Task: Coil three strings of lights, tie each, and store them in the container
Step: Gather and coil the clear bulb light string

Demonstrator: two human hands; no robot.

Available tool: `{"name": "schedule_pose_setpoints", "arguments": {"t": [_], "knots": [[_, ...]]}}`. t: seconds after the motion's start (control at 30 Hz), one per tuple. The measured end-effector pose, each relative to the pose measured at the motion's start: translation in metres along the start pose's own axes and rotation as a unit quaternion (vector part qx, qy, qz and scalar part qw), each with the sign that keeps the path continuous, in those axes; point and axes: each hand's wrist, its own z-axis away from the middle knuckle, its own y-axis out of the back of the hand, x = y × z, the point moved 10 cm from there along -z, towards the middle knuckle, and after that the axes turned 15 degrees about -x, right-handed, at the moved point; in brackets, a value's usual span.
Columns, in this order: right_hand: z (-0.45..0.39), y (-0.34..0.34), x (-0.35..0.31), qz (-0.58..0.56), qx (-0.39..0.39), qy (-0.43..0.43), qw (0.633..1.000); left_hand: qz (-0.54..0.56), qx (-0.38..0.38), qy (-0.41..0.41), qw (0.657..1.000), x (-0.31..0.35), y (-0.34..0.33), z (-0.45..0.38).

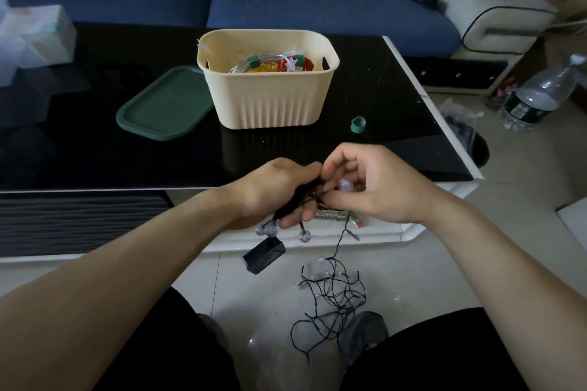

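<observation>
We see a glossy black surface (pixel 95 143) with a white edge carrying a cream, ribbed plastic container (pixel 270 101) with rounded corners; two tied coils of lights (pixel 273 63) lie inside it. A flat green lid (pixel 165 105) rests just beside its left wall, and a small green tie ring (pixel 358 124) sits to its right. Our left hand (pixel 279 190) curls its grip around a bundle of thin black-wired string lights (pixel 305 200), palm turned down. Our right hand (pixel 368 184) pinches the wire beside it. The loose remainder (pixel 330 298) tangles on the pale tiled floor (pixel 444 270), near a black battery box (pixel 263 255).
</observation>
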Motion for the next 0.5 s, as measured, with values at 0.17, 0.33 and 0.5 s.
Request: {"name": "schedule_pose_setpoints", "arguments": {"t": [0.17,0.33,0.5], "knots": [[-0.002,0.007,0.003,-0.007,0.019,0.002,1.000,0.050,0.004,0.009,0.999,-0.010,0.006,-0.005],[-0.005,0.008,0.001,0.015,0.037,0.009,0.999,0.030,-0.027,0.035,0.999,-0.013,0.009,-0.004],[-0.008,-0.002,0.023,0.030,-0.044,-0.057,0.997,0.054,-0.082,0.051,0.994,-0.018,0.007,0.006]]}}
